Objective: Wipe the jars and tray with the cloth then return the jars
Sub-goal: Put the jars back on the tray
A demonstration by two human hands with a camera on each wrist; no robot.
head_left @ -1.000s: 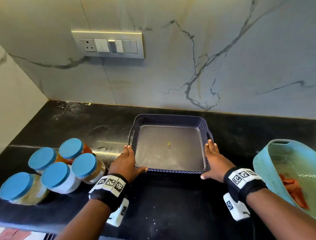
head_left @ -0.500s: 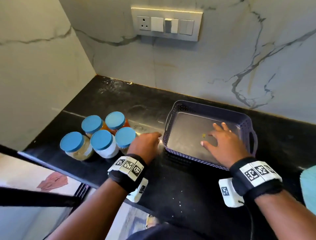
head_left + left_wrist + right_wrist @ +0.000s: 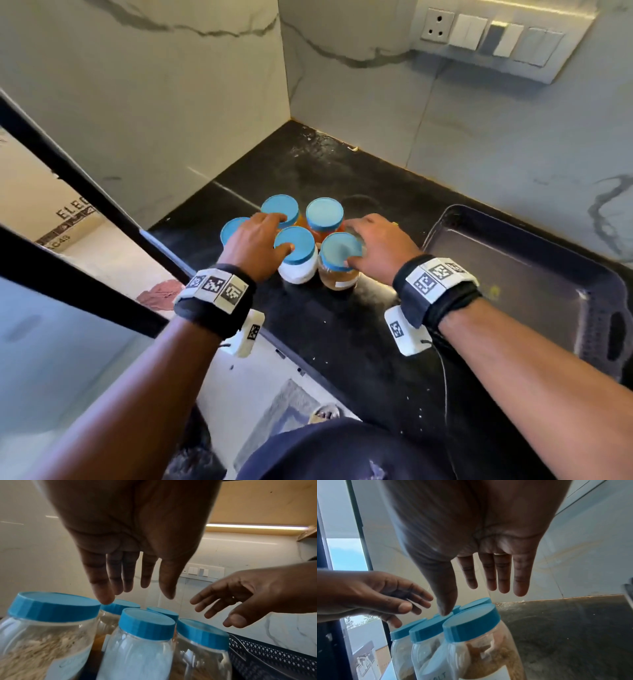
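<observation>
Several clear jars with blue lids stand bunched on the black counter (image 3: 342, 325), among them a white-filled jar (image 3: 297, 263) and a brown-filled jar (image 3: 337, 275). My left hand (image 3: 270, 233) is spread over the left jars, fingers straight, holding nothing. My right hand (image 3: 363, 246) hovers over the brown jar's lid, also with straight fingers. In the left wrist view my left hand's fingers (image 3: 109, 582) hang just above the lids (image 3: 145, 622). The right wrist view shows my right hand's fingers (image 3: 489, 574) above the brown jar (image 3: 481, 646). The dark mesh-walled tray (image 3: 513, 274) lies empty to the right.
Marble walls meet in a corner behind the jars. A switch panel (image 3: 493, 37) is on the back wall. The counter's front edge runs just left of the jars, with a drop to the floor, where a reddish cloth (image 3: 159, 294) lies.
Both hands have left the tray's sides and moved left to hover over the jars. My view has swung left, so the teal basket is out of sight.
</observation>
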